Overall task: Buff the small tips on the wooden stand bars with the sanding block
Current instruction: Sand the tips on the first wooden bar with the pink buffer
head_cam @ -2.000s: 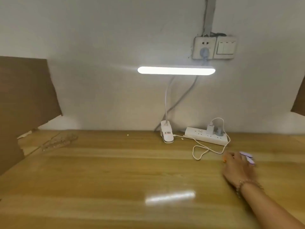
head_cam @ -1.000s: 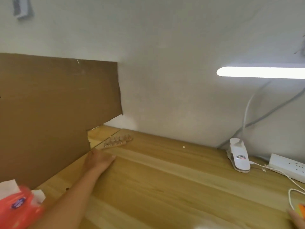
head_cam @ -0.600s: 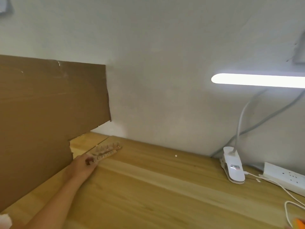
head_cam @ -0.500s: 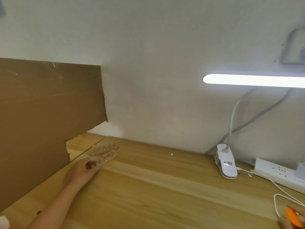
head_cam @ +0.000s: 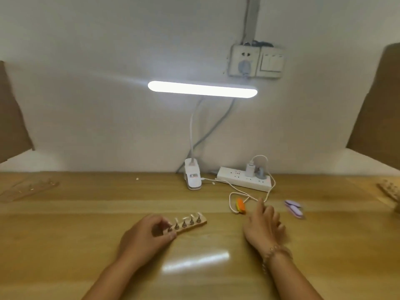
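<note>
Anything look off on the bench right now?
Nothing spilled. The white wall socket looks slightly crooked, with dark wires bunched at its top edge. A thin white cable loops loose over the wooden table, touching or right beside the orange sanding block, so it could snag.

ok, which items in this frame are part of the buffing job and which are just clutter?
Job:
- wooden stand bar with tips, gripped by left hand
- orange sanding block, on the table near right hand, not held
- probably the blurred bar at far left and the bar at far right

Lying about:
- clip lamp
- power strip
- purple item
- cardboard
</note>
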Available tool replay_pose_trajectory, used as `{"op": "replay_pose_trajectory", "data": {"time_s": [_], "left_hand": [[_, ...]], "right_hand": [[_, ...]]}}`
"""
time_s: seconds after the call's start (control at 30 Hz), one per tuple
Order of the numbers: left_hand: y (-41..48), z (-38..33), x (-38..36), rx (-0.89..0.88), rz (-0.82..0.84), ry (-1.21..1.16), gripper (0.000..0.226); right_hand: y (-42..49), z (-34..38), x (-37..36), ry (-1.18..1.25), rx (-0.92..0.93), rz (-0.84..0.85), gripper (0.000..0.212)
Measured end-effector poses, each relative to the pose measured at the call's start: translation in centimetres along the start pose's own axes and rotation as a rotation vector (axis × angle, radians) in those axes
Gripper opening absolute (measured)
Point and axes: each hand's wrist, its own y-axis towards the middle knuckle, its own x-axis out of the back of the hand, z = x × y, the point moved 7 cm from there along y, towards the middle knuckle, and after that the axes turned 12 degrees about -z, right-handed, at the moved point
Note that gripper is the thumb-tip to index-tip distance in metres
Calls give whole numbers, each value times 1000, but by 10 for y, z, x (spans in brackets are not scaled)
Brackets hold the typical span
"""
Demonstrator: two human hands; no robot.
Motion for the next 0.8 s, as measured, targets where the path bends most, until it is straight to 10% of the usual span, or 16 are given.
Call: {"op": "replay_pose_trajectory", "data": {"time_s": [0.5,0.8], "left_hand": [[3,-13,-13,20,50,-20,21],[2,-13,-13,41,-52,-32,12]], "right_hand": [[36,-80,40,320,-11,-348,26],[-35,8,10,579,160,-28,26]]}}
